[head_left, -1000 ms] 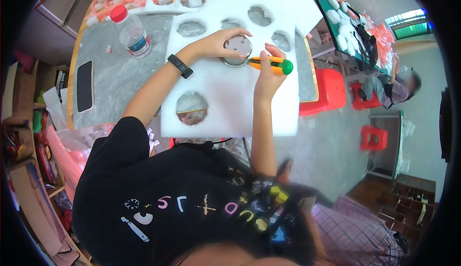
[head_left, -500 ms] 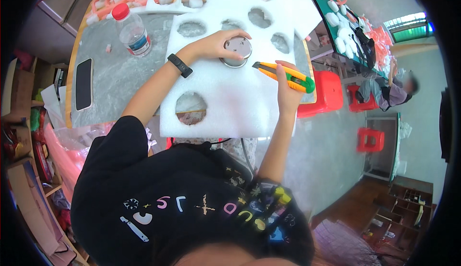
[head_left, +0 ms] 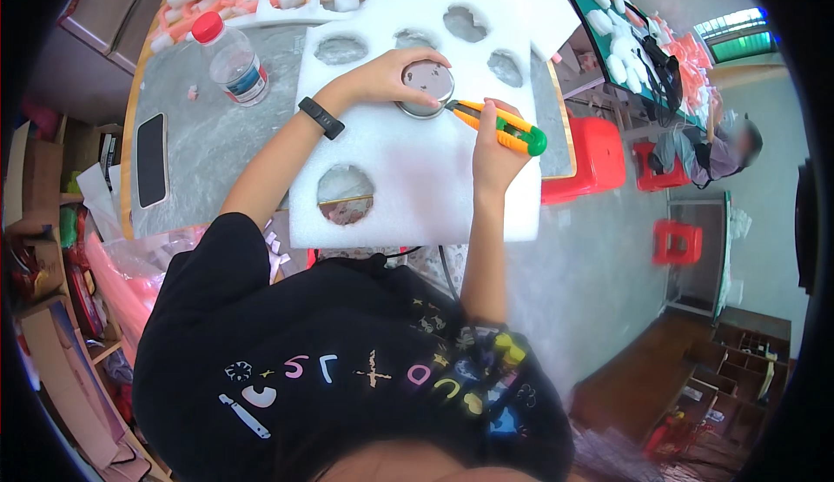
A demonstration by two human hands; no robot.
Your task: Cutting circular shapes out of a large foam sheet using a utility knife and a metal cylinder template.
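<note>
A white foam sheet (head_left: 408, 208) with several round cut-outs lies on the grey table in front of me. My left hand (head_left: 393, 78), a dark band on its wrist, is closed round a round metal tin (head_left: 427, 82) and holds it on the foam. Gripped in my right hand (head_left: 499, 156) is a yellow and green utility knife (head_left: 512, 126). Its tip is at the right rim of the tin; whether the blade touches foam or tin I cannot tell.
On the table's left stand a red-capped plastic bottle (head_left: 234, 60) and a dark phone (head_left: 152, 160) lying flat. More perforated foam and orange scraps lie at the back. Red stools (head_left: 599, 160) are to the right. A seated person (head_left: 721, 152) is by a green table (head_left: 599, 21).
My right hand has moved left with the utility knife, bringing its tip up to the tin's rim. My left hand stays on the tin.
</note>
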